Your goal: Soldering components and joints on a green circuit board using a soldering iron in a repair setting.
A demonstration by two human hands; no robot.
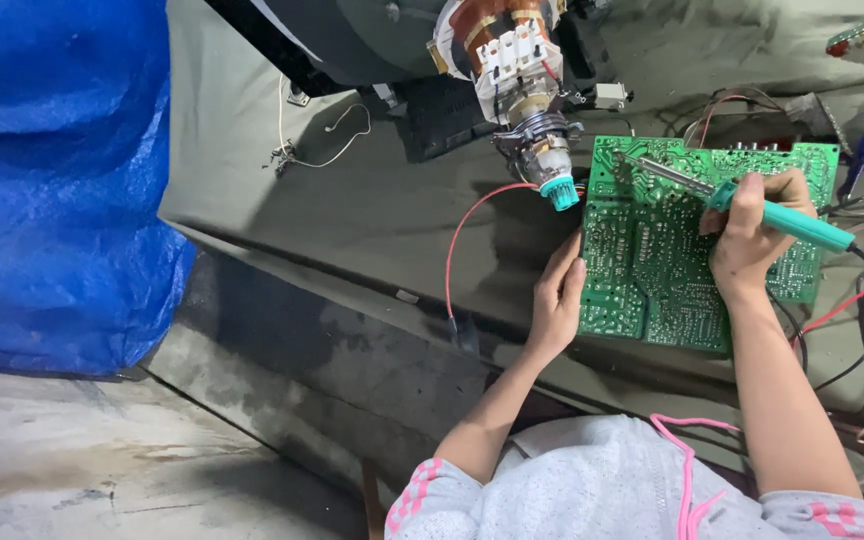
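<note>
Two hands at one green circuit board (652, 270).
We grip its left edge with our left hand (557, 300); our right hand (747, 240) clasps a soldering iron (752, 205); bare bench (352, 220) lies leftward.

A green circuit board (652, 260) lies solder-side up; a teal-handled soldering iron (752, 205) slants over it.

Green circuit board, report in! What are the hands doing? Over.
Left hand steadies the flat green circuit board by its edge. Right hand grips the teal-handled soldering iron, tip on board. Thin red wire lies beside it.
</note>
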